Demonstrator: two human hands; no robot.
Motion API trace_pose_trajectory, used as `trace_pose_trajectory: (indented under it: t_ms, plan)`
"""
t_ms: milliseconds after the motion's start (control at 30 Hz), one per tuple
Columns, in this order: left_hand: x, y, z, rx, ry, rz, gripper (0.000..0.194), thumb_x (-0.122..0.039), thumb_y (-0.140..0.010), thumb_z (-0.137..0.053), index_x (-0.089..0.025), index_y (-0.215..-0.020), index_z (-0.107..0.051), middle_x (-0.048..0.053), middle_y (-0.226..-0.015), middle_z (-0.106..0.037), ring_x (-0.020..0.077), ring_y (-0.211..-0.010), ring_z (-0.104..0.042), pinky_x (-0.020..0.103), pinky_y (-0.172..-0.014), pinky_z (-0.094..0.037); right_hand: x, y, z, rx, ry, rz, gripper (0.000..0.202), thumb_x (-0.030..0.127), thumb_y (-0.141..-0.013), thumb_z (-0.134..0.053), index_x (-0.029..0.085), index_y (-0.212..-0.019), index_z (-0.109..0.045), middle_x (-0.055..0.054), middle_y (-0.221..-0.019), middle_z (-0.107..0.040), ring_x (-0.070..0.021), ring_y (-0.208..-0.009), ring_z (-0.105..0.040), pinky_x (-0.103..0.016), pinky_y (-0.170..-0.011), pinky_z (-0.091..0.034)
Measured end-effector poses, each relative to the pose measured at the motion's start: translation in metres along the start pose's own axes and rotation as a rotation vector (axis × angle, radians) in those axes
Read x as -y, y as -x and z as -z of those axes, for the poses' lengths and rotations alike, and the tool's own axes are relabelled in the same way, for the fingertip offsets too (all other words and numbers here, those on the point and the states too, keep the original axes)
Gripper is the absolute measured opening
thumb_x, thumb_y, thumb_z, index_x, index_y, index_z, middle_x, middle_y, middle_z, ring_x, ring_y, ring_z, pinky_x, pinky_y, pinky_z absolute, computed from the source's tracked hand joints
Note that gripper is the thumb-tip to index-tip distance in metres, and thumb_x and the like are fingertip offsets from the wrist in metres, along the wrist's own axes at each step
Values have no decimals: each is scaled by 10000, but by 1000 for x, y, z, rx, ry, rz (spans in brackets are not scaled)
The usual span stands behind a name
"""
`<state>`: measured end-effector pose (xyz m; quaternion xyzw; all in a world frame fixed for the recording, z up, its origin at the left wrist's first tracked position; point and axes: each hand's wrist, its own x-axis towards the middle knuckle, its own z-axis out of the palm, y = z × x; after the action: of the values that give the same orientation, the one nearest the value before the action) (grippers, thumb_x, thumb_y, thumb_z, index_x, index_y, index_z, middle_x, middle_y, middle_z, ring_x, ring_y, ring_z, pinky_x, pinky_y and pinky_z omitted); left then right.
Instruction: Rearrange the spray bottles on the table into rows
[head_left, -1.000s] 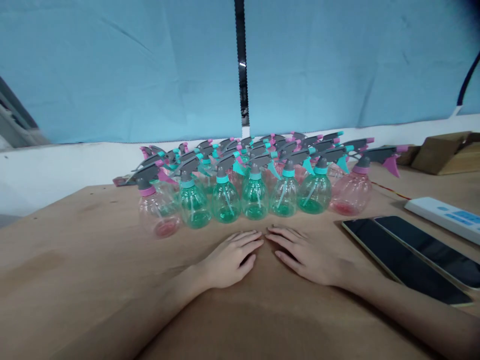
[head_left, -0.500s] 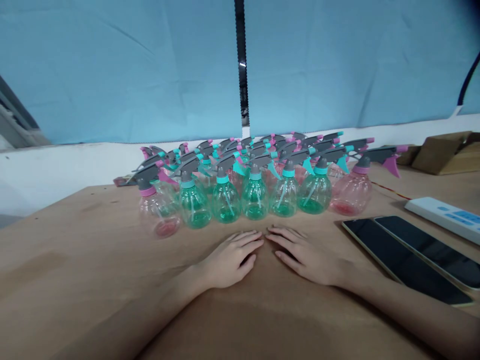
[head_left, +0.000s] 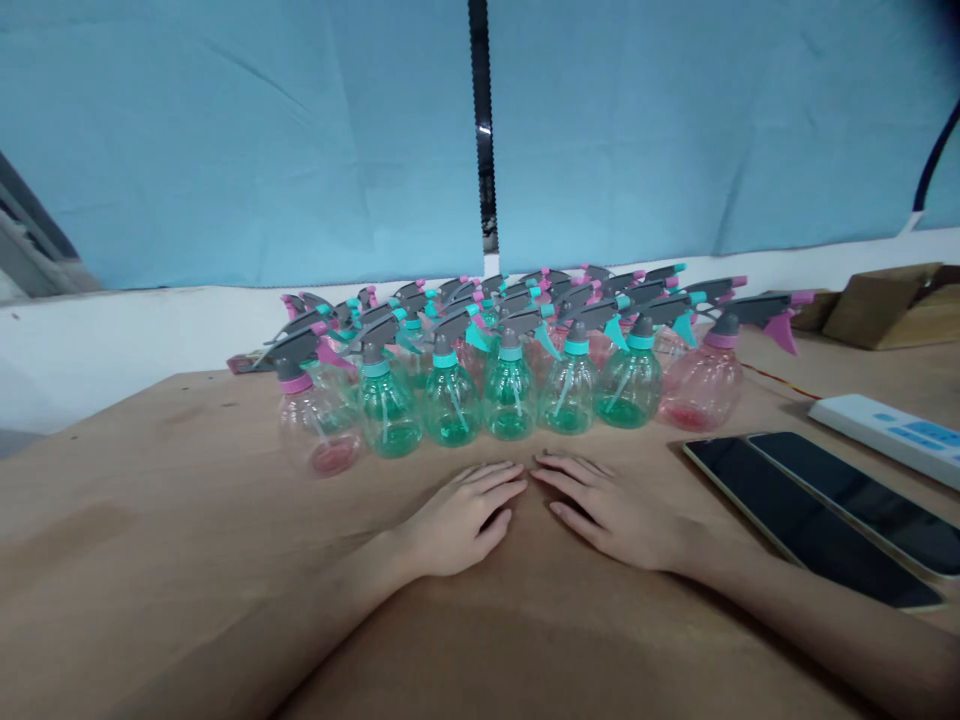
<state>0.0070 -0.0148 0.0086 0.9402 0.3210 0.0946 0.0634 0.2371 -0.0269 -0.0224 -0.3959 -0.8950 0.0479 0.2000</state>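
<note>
My left hand (head_left: 461, 517) lies palm down on the wooden table (head_left: 187, 500), fingers apart and holding nothing. My right hand (head_left: 611, 510) rests the same way beside it, the fingertips of both nearly meeting. Just beyond them stand several rows of clear spray bottles with grey trigger heads. In the front row, a pink-collared bottle (head_left: 319, 430) is at the left end and another pink one (head_left: 703, 385) at the right end. Between these are several green-tinted bottles with turquoise collars, among them one (head_left: 510, 395) straight ahead of my hands.
Two dark phones, one nearer (head_left: 802, 520) and one farther (head_left: 862, 500), lie side by side at the right. Behind them is a white power strip (head_left: 892, 430). An opened cardboard box (head_left: 885, 310) sits at the back right. Blue cloth (head_left: 300, 130) covers the wall.
</note>
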Motion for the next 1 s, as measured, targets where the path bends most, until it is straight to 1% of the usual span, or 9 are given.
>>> trace_pose_trajectory:
  t_ms: [167,300,400,500,533,600,667,800,1000]
  plan:
    - [0,1,-2,-8,-25,-12,406,-222,-886,-359,-184,-1277,-460,48,-1380,-425,175,-1280,-372,366,-1071,-314,1,0,1,-10,-1,3,416,317,-923,-350,189,-1311,-430,-100,-1339,-452,-221,-1232,-394,-430,-1017,-342]
    - [-5,3,-1,-92,-69,52,397,-224,-878,-375,-168,-1262,-458,71,-1300,-515,194,-1172,-499,370,-983,-426,3,0,2,-5,5,-1,420,313,-922,-351,168,-1307,-435,-112,-1340,-451,-227,-1229,-396,-434,-1015,-342]
    - [-2,-7,21,-381,-127,76,363,-221,-871,-400,-167,-1223,-469,84,-1248,-546,194,-1140,-519,372,-975,-429,3,0,2,-8,-5,4,417,309,-923,-350,171,-1306,-438,-114,-1337,-454,-229,-1234,-389,-437,-1021,-330]
    - [11,-28,63,-739,-219,96,344,-221,-854,-444,-164,-1192,-472,105,-1296,-483,216,-1235,-415,416,-1048,-325,2,0,2,-8,-8,4,412,311,-919,-357,183,-1301,-444,-110,-1335,-455,-232,-1245,-375,-442,-1027,-318]
    - [17,-36,77,-800,-239,136,355,-235,-845,-463,-155,-1191,-467,123,-1316,-456,234,-1250,-391,432,-1048,-313,1,0,2,-6,-7,6,412,311,-919,-359,185,-1301,-445,-108,-1337,-453,-234,-1249,-370,-444,-1028,-315]
    - [30,-52,100,-809,-224,229,427,-252,-833,-486,-130,-1236,-417,159,-1339,-411,252,-1250,-386,428,-1019,-341,1,0,2,1,-5,9,413,309,-921,-352,179,-1302,-444,-108,-1342,-449,-233,-1254,-365,-443,-1031,-312]
    - [41,-65,112,-737,-178,295,520,-266,-820,-510,-87,-1284,-357,194,-1331,-408,269,-1217,-423,417,-976,-382,1,0,2,5,-4,12,414,307,-923,-347,173,-1302,-443,-107,-1344,-446,-231,-1255,-362,-439,-1034,-311]
    - [50,-73,116,-589,-167,395,504,-278,-825,-508,-104,-1284,-394,172,-1211,-548,292,-1095,-534,434,-894,-431,1,-1,3,-2,-12,11,412,305,-919,-358,181,-1303,-444,-104,-1341,-450,-229,-1255,-365,-434,-1037,-312]
    - [41,-52,123,-593,-174,381,327,-273,-823,-511,-171,-1126,-580,86,-1041,-662,249,-967,-609,381,-848,-457,2,-1,4,11,18,6,417,300,-921,-353,158,-1302,-445,-114,-1336,-451,-232,-1256,-360,-430,-1037,-310]
